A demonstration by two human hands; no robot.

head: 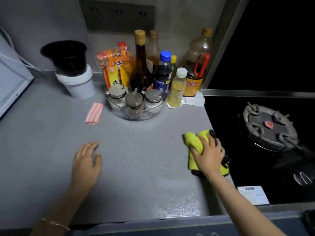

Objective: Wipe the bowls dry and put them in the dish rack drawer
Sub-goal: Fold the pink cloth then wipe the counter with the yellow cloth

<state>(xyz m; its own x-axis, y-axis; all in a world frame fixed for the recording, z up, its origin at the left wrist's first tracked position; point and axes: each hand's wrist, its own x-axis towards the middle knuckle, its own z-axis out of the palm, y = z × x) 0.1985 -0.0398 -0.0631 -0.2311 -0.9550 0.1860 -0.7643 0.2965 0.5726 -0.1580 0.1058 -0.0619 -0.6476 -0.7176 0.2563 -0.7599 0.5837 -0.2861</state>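
Note:
A yellow-green cloth [194, 141] with a black edge lies bunched at the right edge of the grey counter [144, 159], beside the stove. My right hand [208, 155] lies on top of the cloth with its fingers curled over the folds. My left hand [87, 159] hovers or rests flat over the counter at the lower left, fingers straight and holding nothing. No bowl and no dish rack drawer are in view.
A clear round tray [136, 114] of spice jars, bottles and packets stands at the back centre. At back left are a black and white container [73, 70] and a pink striped packet [94, 113]. A black gas stove [269, 128] fills the right side.

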